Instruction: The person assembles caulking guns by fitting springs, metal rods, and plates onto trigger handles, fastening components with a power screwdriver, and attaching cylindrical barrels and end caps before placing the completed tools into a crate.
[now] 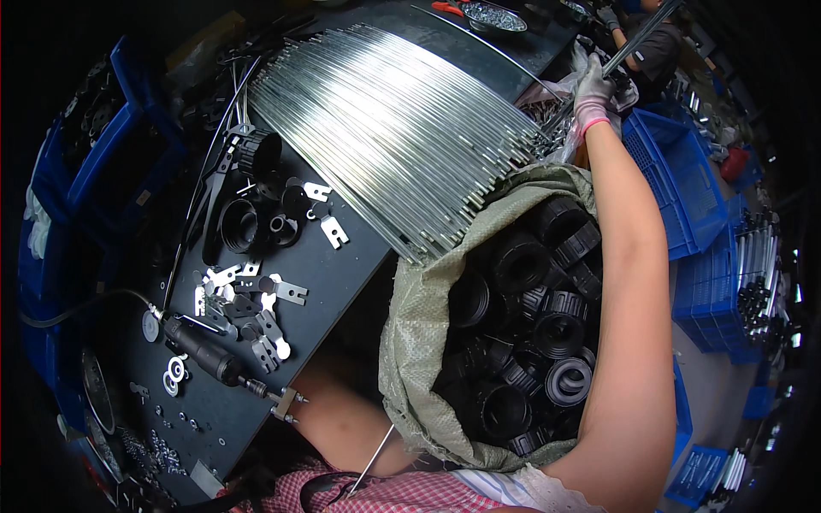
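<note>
My right arm stretches far forward, and its hand [593, 85], in a pale glove with a pink cuff, is closed round a bundle of thin metal rods [634, 41]. The bundle slants up toward the top right. Just left of that hand, many silvery rods [376, 111] lie side by side across the dark table. A woven sack [415, 333] filled with black ribbed plastic rings [560, 333] stands open below my forearm. My left hand is not in view; bare skin shows below the table edge, limb unclear.
A black power tool [209, 350] with a hose lies on the table [333, 291], near flat metal clips [291, 292], black fittings [242, 224] and small nuts. Blue crates [676, 184] stand right; blue bins [94, 162] stand left. Another person [658, 47] is at the top right.
</note>
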Action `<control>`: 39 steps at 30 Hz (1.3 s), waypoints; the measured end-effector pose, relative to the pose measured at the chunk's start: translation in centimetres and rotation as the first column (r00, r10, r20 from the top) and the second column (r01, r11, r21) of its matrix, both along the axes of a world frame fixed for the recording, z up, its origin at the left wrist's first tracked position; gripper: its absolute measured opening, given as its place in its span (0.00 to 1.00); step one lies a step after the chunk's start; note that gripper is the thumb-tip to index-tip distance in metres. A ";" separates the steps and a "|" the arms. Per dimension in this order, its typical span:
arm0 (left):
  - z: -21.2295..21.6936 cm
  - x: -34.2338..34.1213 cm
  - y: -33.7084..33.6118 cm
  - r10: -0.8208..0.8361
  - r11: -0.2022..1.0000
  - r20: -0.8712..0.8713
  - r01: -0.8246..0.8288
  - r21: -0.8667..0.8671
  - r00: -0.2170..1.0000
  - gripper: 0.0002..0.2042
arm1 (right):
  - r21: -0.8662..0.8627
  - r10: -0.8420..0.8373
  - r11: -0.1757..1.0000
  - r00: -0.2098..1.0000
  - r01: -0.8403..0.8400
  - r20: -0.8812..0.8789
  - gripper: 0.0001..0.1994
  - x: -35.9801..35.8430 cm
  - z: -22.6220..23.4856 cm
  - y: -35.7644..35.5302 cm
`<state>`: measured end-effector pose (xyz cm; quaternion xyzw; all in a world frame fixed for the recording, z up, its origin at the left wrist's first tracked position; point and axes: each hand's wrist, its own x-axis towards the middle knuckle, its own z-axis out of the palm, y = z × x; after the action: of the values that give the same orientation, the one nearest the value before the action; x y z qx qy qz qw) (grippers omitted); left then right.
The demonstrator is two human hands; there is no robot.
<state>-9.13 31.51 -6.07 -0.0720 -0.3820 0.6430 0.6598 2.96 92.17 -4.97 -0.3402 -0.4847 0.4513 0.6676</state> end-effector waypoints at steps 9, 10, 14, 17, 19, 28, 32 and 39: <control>0.7 0.7 -2.2 -0.088 0.996 0.118 0.088 0.001 0.989 0.36 | -0.023 0.029 1.000 0.877 -0.021 0.479 0.23 1.2 -3.1 3.2; 0.7 0.8 -2.5 -0.106 0.994 0.136 0.106 0.011 0.985 0.36 | -0.015 0.016 1.000 0.875 -0.009 0.484 0.23 2.4 -2.9 4.6; 1.5 0.9 -4.0 -0.108 0.994 0.177 0.111 -0.011 0.978 0.36 | -0.110 0.064 0.994 0.888 -0.015 0.456 0.22 1.7 -3.3 3.7; 1.9 0.5 -4.8 -0.117 0.993 0.211 0.119 0.000 0.971 0.36 | -0.243 0.125 0.967 0.974 -0.077 0.188 0.21 1.0 -2.0 2.3; 2.0 0.6 -5.5 -0.126 0.991 0.238 0.131 -0.004 0.963 0.36 | -0.233 0.236 0.952 0.961 -0.199 0.143 0.20 1.7 -1.6 2.2; 2.4 0.8 -8.5 -0.180 0.982 0.370 0.187 0.017 0.912 0.35 | -0.213 0.311 0.939 0.929 -0.269 0.199 0.20 2.8 -3.6 2.6; 2.9 0.9 -9.9 -0.177 0.983 0.402 0.182 0.025 0.898 0.35 | -0.268 0.639 0.760 0.756 -0.592 0.141 0.21 2.2 -4.3 0.9; 3.4 1.0 -12.6 -0.227 0.972 0.497 0.227 0.061 0.838 0.35 | -0.147 0.065 0.989 0.873 0.008 0.483 0.22 1.2 -6.1 6.2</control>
<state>-8.17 18.93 -2.64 -0.2810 -0.5286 0.5196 0.6097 4.19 98.36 -11.11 -0.4829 -0.6080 0.3951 0.4910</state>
